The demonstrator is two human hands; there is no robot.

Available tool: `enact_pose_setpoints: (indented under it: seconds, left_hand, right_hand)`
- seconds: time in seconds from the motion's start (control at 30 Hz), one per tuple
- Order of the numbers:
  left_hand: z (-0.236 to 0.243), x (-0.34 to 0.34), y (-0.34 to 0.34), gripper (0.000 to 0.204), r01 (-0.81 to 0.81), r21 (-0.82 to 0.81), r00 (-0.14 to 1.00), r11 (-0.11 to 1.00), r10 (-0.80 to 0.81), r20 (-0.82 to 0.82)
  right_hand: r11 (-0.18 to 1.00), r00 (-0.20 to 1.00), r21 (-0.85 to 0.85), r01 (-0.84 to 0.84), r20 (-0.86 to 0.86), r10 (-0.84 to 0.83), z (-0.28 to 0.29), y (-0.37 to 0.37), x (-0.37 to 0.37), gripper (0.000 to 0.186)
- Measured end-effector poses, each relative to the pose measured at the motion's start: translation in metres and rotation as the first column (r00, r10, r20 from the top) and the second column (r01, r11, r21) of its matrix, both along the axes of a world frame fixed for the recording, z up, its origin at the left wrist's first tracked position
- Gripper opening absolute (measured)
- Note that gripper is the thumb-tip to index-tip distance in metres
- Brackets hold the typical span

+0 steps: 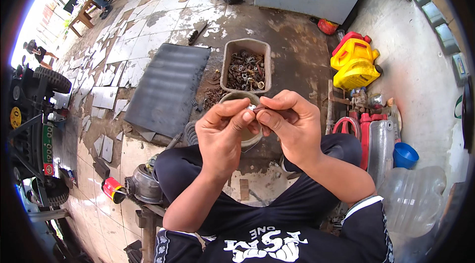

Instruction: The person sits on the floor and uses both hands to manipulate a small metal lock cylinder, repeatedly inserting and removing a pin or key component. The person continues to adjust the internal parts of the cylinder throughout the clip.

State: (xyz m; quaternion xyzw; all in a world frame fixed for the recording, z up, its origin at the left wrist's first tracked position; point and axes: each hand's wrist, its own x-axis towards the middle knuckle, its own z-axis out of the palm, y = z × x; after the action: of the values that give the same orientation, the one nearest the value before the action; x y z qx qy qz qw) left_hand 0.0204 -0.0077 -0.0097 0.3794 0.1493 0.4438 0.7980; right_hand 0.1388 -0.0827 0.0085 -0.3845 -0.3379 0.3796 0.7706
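Observation:
My left hand [221, 134] and my right hand [294, 122] meet in front of me, fingertips almost touching. Between them is a small piece [257, 108], part whitish and part dark brown, too small to name. Both hands pinch it with thumb and forefinger. Just below them stands a round pale bucket [240, 96], its inside mostly hidden by my hands. Beyond it is a rectangular grey tub [225, 67] holding many rusty bolts, nuts and other small metal parts [246, 69]. More rusty pieces [214, 97] lie in a heap on the floor beside the tub.
A black rubber mat [170, 85] lies left of the tub. Yellow jugs [354, 65] and a blue bowl [405, 155] stand along the right wall, near a clear plastic bottle [414, 198]. A round metal part [147, 186] sits by my left knee. Broken tiles [105, 97] litter the left floor.

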Motion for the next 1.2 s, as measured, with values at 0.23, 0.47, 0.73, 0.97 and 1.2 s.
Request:
enact_pose_setpoints:
  seconds: [0.23, 0.47, 0.73, 0.97, 1.2]
  left_hand:
    - [-0.008, -0.001, 0.003, 0.017, 0.053, 0.009, 0.998, 0.999, -0.053, 0.014]
    - [-0.004, -0.002, -0.003, 0.018, 0.086, 0.087, 0.996, 0.993, -0.085, -0.017]
    - [-0.003, 0.004, -0.007, 0.017, 0.029, 0.087, 1.0, 0.996, -0.028, -0.009]
    - [-0.004, 0.002, -0.007, 0.02, 0.026, -0.036, 0.999, 0.999, -0.025, 0.043]
    - [0.0, -0.004, -0.001, 0.021, 0.034, -0.101, 0.996, 0.994, -0.026, 0.084]
  right_hand:
    - [1.0, 1.0, -0.011, 0.006, -0.006, -0.006, -0.003, -0.001, 0.003, 0.017]
    - [1.0, 1.0, -0.028, -0.003, -0.015, 0.003, -0.001, 0.001, 0.005, 0.017]
    - [1.0, 0.999, -0.01, 0.003, -0.039, -0.003, 0.003, 0.001, 0.004, 0.016]
    - [0.999, 0.999, 0.035, 0.004, 0.033, -0.005, 0.001, 0.003, 0.0, 0.016]
    - [1.0, 1.0, 0.001, -0.003, 0.005, 0.003, -0.006, 0.002, -0.004, 0.017]
